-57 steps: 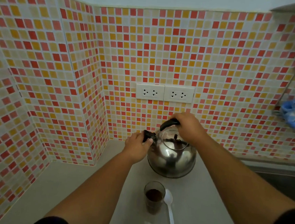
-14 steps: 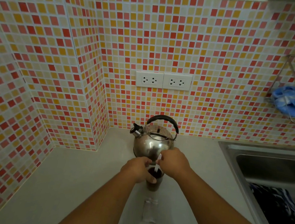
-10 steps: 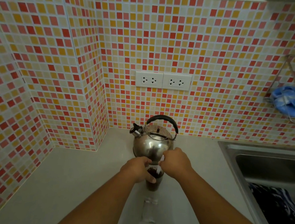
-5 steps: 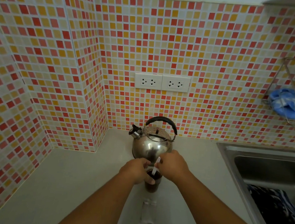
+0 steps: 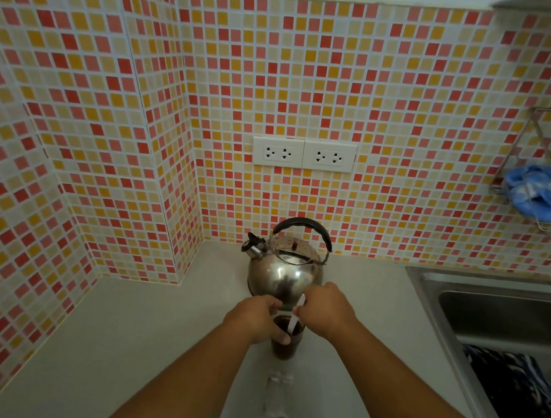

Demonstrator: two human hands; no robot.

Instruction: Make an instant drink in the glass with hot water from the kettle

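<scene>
Glass w/ dark drink stands on tabletop, just in front of kettle. Left hand wraps the glass near its rim; right hand pinches white spoon, dipped in. Risks: hard stirring slops hot liquid onto fingers; loose grip lets glass tip; kettle close behind, knuckles may touch hot metal.

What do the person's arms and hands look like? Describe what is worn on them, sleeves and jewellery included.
Both forearms are bare from the bottom edge of the frame up to the wrists: no sleeve shows in this view. The left hand and the right hand wear no gloves. No watch, bracelet or ring is visible on either, though the fingers are partly hidden, so a ring cannot be ruled out.
</scene>
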